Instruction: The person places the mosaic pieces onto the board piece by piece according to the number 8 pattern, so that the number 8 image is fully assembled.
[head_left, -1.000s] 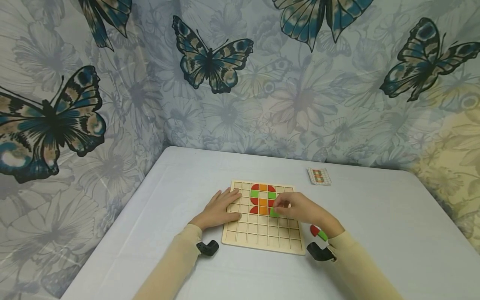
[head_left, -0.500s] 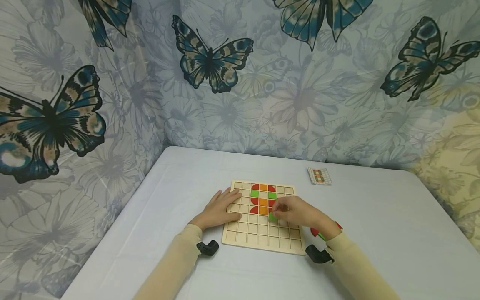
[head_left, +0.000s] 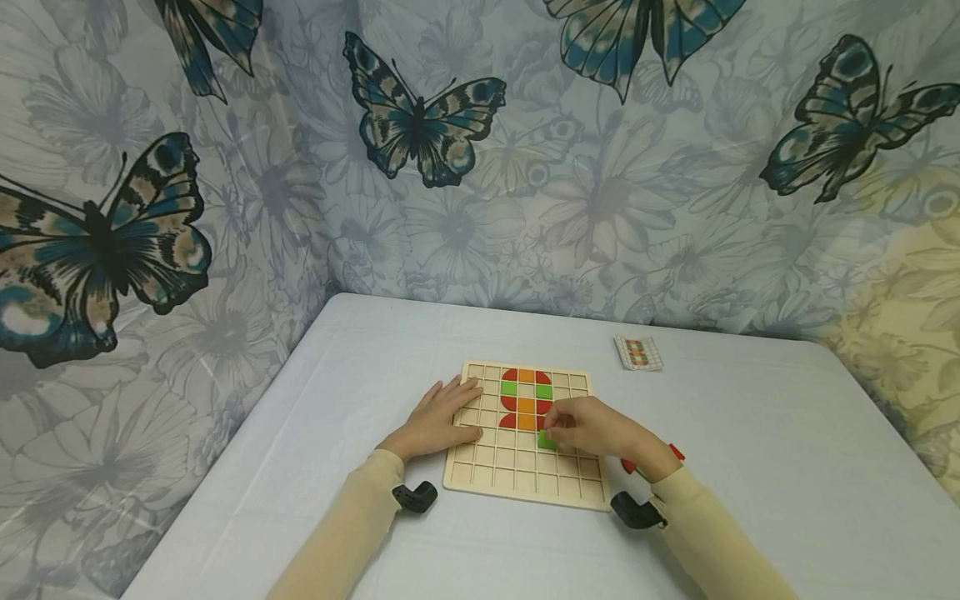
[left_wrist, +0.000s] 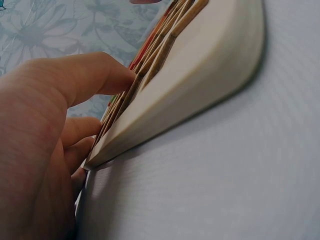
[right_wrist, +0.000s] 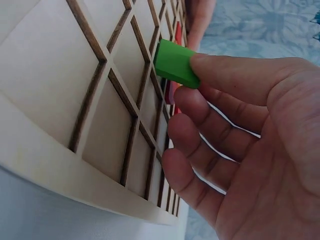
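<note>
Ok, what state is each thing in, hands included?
board, flat, partly filled
set tiles, lying in squares
left hand, resting on the board
right hand, pinching the green tile
green tile, held, apparently not seated
loose tiles, beside the board, partly hidden
card, pattern side up

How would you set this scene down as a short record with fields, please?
Left hand: rests on the board's left side
Set pieces: red, orange and green, in the board's cells
Right hand: pinches a green piece
Held at: the set pieces' near right corner; contact with the board unclear
Loose pieces: right of the board, partly hidden
Card: on the table, beyond the board to the right
</note>
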